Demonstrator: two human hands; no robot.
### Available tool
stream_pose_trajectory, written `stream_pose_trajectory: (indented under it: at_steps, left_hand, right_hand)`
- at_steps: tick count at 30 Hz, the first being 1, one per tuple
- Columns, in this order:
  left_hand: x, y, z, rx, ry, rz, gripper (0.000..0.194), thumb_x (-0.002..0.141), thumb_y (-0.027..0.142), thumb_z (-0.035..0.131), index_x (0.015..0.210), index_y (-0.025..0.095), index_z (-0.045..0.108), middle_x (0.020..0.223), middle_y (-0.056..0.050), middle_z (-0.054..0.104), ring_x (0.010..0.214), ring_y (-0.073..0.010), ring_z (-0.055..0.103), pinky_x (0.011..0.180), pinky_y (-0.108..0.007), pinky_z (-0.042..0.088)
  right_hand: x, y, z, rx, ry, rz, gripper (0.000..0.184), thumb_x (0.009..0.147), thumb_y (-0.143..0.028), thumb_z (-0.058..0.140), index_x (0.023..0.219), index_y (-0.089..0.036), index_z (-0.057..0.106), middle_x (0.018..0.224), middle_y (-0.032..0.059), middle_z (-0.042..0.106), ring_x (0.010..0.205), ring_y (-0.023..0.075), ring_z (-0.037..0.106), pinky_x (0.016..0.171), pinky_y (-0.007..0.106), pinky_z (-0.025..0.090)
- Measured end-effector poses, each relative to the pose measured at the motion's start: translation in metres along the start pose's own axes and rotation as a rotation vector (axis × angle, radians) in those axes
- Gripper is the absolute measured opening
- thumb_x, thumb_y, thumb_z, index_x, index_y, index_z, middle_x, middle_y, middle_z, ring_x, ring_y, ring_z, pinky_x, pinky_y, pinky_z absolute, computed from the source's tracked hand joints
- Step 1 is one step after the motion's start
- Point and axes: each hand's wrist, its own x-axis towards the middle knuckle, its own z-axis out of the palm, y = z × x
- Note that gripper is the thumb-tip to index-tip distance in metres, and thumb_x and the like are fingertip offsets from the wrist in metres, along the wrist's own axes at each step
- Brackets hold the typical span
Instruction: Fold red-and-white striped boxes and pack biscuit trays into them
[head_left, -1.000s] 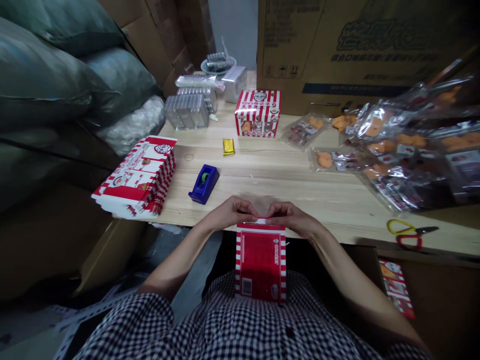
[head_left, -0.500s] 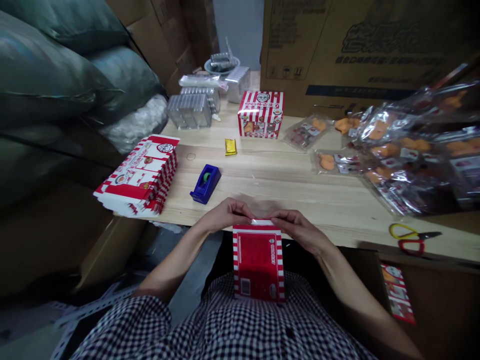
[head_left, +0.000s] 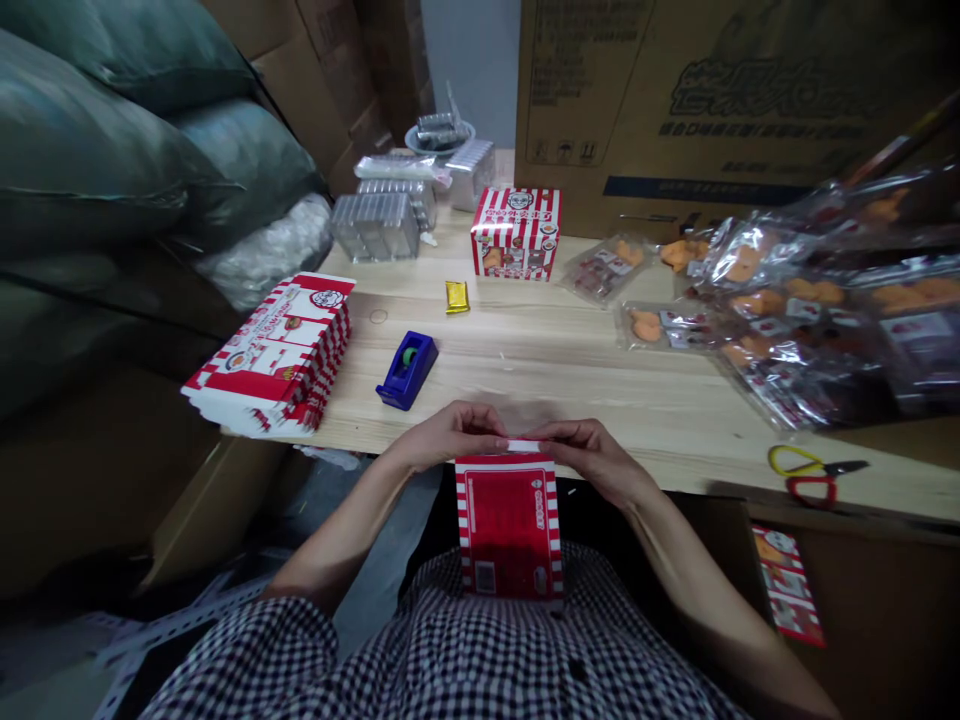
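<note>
Taking the blue tape dispenser [head_left: 406, 370] as our landmark, we are seeing grey sacks [head_left: 112, 160] bulging far to its left. Nearer its left side, a stack of printed cartons [head_left: 274, 345] is lying on the tabletop [head_left: 487, 370]. Beyond the dispenser, clear plastic packs [head_left: 375, 227] are standing in rows. To its right and closer to us, our left grip [head_left: 456, 435] is pinching the upper edge of a red carton [head_left: 510, 525], thumb pressing against fingers. A gold packet [head_left: 457, 296] is lying beyond the dispenser, a little right. The red carton is hanging right of the dispenser and nearer us, its barcode face showing. Farther beyond the dispenser and rightward, a striped box [head_left: 516, 235] is standing. Our right grip [head_left: 591, 455] is pinching the right end of the red carton's same edge. Well right of the dispenser, clear bags [head_left: 757, 310] holding orange pieces are heaping up, and scissors [head_left: 811, 488] with yellow and red handles are lying nearer us.
</note>
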Motion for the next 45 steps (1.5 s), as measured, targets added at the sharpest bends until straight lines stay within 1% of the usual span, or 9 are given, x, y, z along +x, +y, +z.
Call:
stream_pose_trajectory:
  at_steps: [7, 10, 15, 22, 28, 34, 36, 40, 45]
  left_hand:
    - [0.006, 0.015, 0.006, 0.132, -0.076, -0.066, 0.024, 0.077, 0.031, 0.079, 0.085, 0.011, 0.069, 0.077, -0.003, 0.071, 0.064, -0.0098, 0.06, 0.061, -0.022, 0.045]
    - [0.009, 0.016, 0.002, 0.19, -0.092, -0.05, 0.023, 0.075, 0.03, 0.08, 0.082, 0.011, 0.068, 0.07, 0.001, 0.067, 0.059, -0.0077, 0.056, 0.055, -0.02, 0.04]
    - [0.018, 0.016, -0.007, 0.156, -0.182, -0.085, 0.025, 0.069, 0.027, 0.084, 0.08, 0.011, 0.068, 0.068, 0.001, 0.067, 0.059, -0.0074, 0.057, 0.058, -0.019, 0.042]
    - [0.014, 0.006, -0.011, 0.113, -0.073, -0.075, 0.023, 0.071, 0.028, 0.083, 0.081, 0.01, 0.073, 0.074, -0.004, 0.073, 0.062, -0.0096, 0.062, 0.06, -0.02, 0.046]
    - [-0.014, -0.002, -0.001, 0.029, -0.031, -0.051, 0.029, 0.085, 0.033, 0.071, 0.107, 0.016, 0.076, 0.101, -0.008, 0.078, 0.091, -0.017, 0.07, 0.088, -0.03, 0.052]
    - [-0.044, -0.001, 0.011, 0.005, 0.007, 0.046, 0.033, 0.094, 0.034, 0.06, 0.121, 0.019, 0.071, 0.119, -0.01, 0.073, 0.119, -0.0208, 0.063, 0.11, -0.037, 0.041]
    - [-0.053, -0.003, 0.01, 0.006, 0.038, 0.05, 0.036, 0.094, 0.034, 0.059, 0.126, 0.019, 0.068, 0.126, -0.01, 0.07, 0.121, -0.0214, 0.062, 0.112, -0.038, 0.04]
    - [-0.068, -0.01, 0.014, -0.002, 0.179, 0.076, 0.041, 0.093, 0.033, 0.062, 0.131, 0.019, 0.064, 0.133, -0.011, 0.066, 0.121, -0.0216, 0.062, 0.11, -0.036, 0.043]
    - [-0.073, -0.016, 0.03, -0.008, 0.223, 0.088, 0.049, 0.09, 0.032, 0.066, 0.138, 0.022, 0.059, 0.129, -0.01, 0.069, 0.117, -0.022, 0.065, 0.102, -0.036, 0.049]
  right_hand:
    - [0.0, -0.001, 0.004, -0.051, -0.022, -0.023, 0.023, 0.073, -0.038, 0.083, 0.091, -0.023, 0.08, 0.085, 0.0021, 0.077, 0.076, 0.016, 0.067, 0.078, 0.031, 0.05]
    - [-0.001, 0.003, 0.004, -0.029, -0.017, -0.027, 0.021, 0.075, -0.038, 0.082, 0.089, -0.023, 0.078, 0.081, -0.0003, 0.075, 0.071, 0.0135, 0.063, 0.073, 0.028, 0.048]
    - [-0.002, -0.001, 0.009, -0.066, -0.044, -0.053, 0.025, 0.079, -0.041, 0.078, 0.095, -0.021, 0.076, 0.086, 0.001, 0.074, 0.076, 0.0148, 0.064, 0.075, 0.029, 0.047]
    - [-0.003, 0.007, 0.012, -0.086, -0.048, -0.086, 0.029, 0.079, -0.04, 0.079, 0.102, -0.024, 0.075, 0.089, 0.001, 0.074, 0.079, 0.0159, 0.064, 0.075, 0.03, 0.049]
    - [-0.003, 0.018, 0.008, -0.055, -0.026, -0.068, 0.033, 0.077, -0.044, 0.079, 0.104, -0.025, 0.075, 0.094, 0.0024, 0.076, 0.081, 0.0194, 0.069, 0.08, 0.035, 0.053]
    - [-0.005, 0.014, 0.009, -0.039, -0.067, -0.05, 0.034, 0.081, -0.046, 0.077, 0.108, -0.027, 0.076, 0.097, 0.0047, 0.078, 0.084, 0.0206, 0.072, 0.086, 0.038, 0.055]
    - [-0.007, 0.012, 0.01, -0.044, -0.067, -0.049, 0.034, 0.08, -0.046, 0.077, 0.109, -0.028, 0.076, 0.098, 0.0053, 0.078, 0.085, 0.0216, 0.072, 0.087, 0.04, 0.056]
    - [-0.012, 0.01, 0.009, -0.07, -0.025, -0.03, 0.035, 0.08, -0.044, 0.078, 0.111, -0.029, 0.076, 0.102, 0.006, 0.079, 0.088, 0.024, 0.073, 0.089, 0.043, 0.057]
    - [-0.017, 0.009, 0.01, -0.092, 0.021, -0.018, 0.033, 0.079, -0.043, 0.079, 0.108, -0.028, 0.078, 0.104, 0.0069, 0.079, 0.088, 0.0255, 0.073, 0.089, 0.045, 0.057]
